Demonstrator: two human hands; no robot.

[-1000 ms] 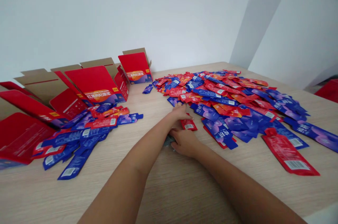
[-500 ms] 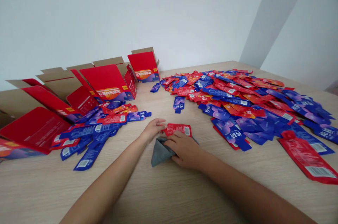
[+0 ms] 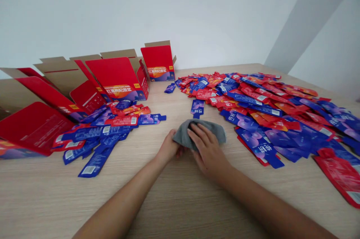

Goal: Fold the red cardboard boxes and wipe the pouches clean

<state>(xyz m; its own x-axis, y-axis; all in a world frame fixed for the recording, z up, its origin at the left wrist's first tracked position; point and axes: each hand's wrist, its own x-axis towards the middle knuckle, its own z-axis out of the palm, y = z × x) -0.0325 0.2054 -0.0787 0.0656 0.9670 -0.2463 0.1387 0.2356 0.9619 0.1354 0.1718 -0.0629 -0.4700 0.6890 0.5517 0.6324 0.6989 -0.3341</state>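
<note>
A grey cloth [image 3: 215, 128] is bunched over the middle of the table, with my right hand [image 3: 206, 149] closed on it from above, fingers pressed into its folds. At the cloth's left edge, my left hand [image 3: 170, 147] is closed, its fingertips partly under the fabric. The red pouch it gripped a moment ago is now almost wholly covered by the cloth. Just beyond the cloth lies a blue pouch [image 3: 197, 107] on the tabletop.
A large heap of red and blue pouches [image 3: 253, 107] spreads over the right side. A smaller pile [image 3: 108, 130] lies at the left, before several open red cartons [image 3: 112, 77]. Another carton [image 3: 158, 62] stands at the back near the wall. A single blue pouch [image 3: 170, 88] lies before it.
The cloth has been spread over the red pouch, which showed between my hands before. Both hands sit closer together around it. The view has shifted slightly.
</note>
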